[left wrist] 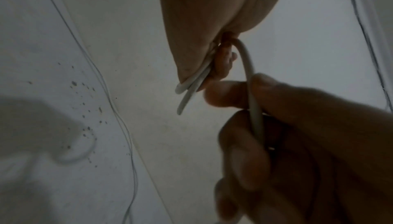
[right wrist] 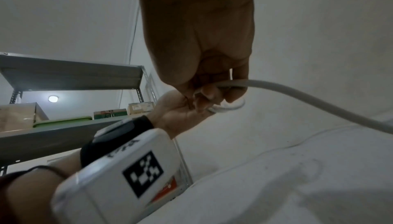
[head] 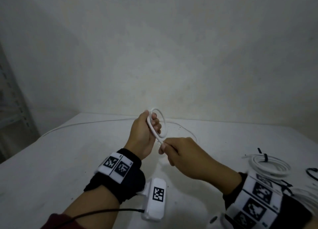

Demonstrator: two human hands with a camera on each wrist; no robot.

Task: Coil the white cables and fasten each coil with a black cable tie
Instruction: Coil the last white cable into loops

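My left hand (head: pixel 146 130) is raised above the white table (head: pixel 68 159) and grips a small coil of white cable (head: pixel 161 120) between thumb and curled fingers. In the left wrist view the loops (left wrist: pixel 195 79) stick out from under the left hand (left wrist: pixel 212 25). My right hand (head: pixel 180 153) sits just below and right of it, pinching the same cable (left wrist: pixel 255 118) where it leaves the coil. The rest of the cable (head: pixel 86 123) trails over the table toward the far left. In the right wrist view the cable (right wrist: pixel 308 98) runs off to the right from my right hand (right wrist: pixel 212 89).
A finished white coil (head: pixel 270 165) bound by a black cable tie (head: pixel 265 156) lies at the right, with another black tie (head: pixel 312 172) at the right edge. A grey metal shelf (right wrist: pixel 70 74) with boxes stands to the left. A wall rises behind the table.
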